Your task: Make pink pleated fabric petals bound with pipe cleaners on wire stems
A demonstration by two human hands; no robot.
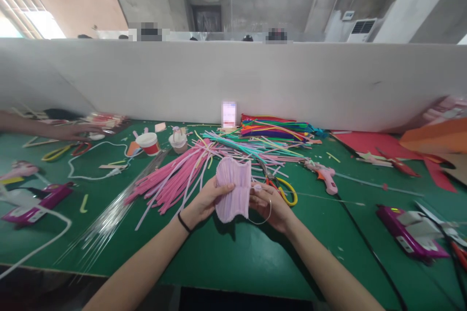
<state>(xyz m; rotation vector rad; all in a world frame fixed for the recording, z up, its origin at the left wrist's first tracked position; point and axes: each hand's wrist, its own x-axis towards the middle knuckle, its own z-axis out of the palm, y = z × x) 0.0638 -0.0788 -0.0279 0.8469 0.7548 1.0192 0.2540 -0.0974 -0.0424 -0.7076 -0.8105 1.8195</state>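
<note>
Both my hands hold up a pale pink ribbed panel [233, 189] made of pipe cleaners side by side, just above the green table [226, 257]. My left hand [206, 201] grips its left edge with the thumb on the front. My right hand [270, 206] holds the right edge, and a thin wire loop [266, 214] curves below its fingers. A black band sits on my left wrist. Loose pink pipe cleaners [171, 180] lie fanned out right behind my left hand.
Coloured pipe cleaners [273, 131] are piled at the back, near yellow-handled scissors [284, 189] and a pink glue gun [326, 175]. Silver wires [109, 218], a red cup [149, 143], purple devices [416, 235] and red paper [379, 146] surround the spot. Another person's arm [47, 129] reaches in at far left.
</note>
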